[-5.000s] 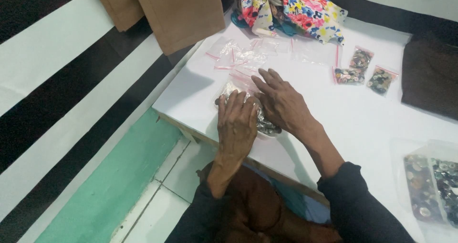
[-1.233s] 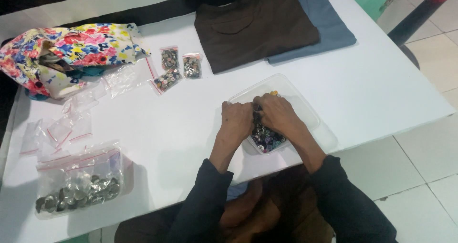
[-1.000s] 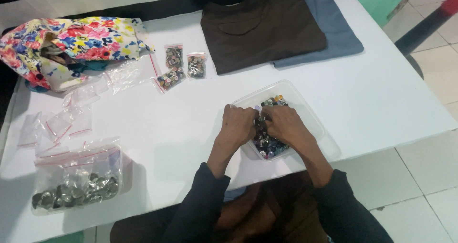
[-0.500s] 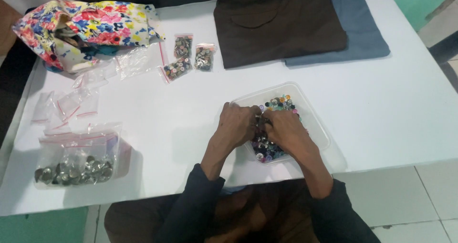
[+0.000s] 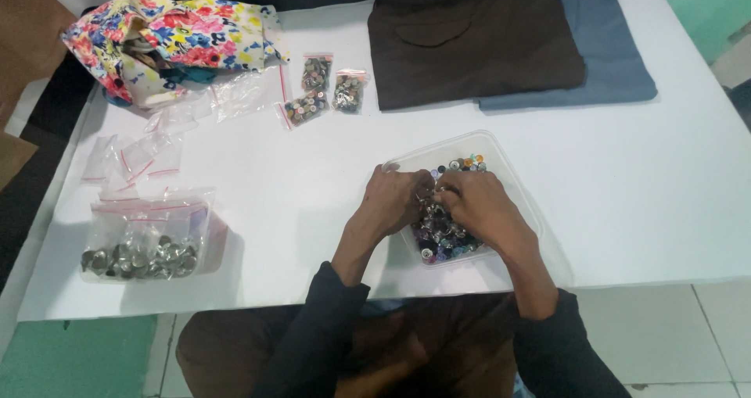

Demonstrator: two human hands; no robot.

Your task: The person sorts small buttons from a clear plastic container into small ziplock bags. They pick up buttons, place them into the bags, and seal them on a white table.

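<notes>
Clear plastic tray [image 5: 512,175] of buttons [image 5: 440,238] lies diagonally; both hands' fingers [image 5: 426,195] curl in, grip hidden.

We see both hands in a clear plastic tray [image 5: 512,163] near the table's [image 5: 673,195] front edge. The left hand [image 5: 395,202] and right hand [image 5: 477,206] meet, fingers curled, over a heap of small coloured buttons [image 5: 438,238]. Towards the front left corner lies a zip bag of silvery buttons [image 5: 141,249]. Small filled bags [image 5: 325,89] lie mid-table, beside a floral pouch [image 5: 172,42] at the back left. Folded brown cloth [image 5: 469,42] and blue cloth [image 5: 610,46] lie along the back edge.
</notes>
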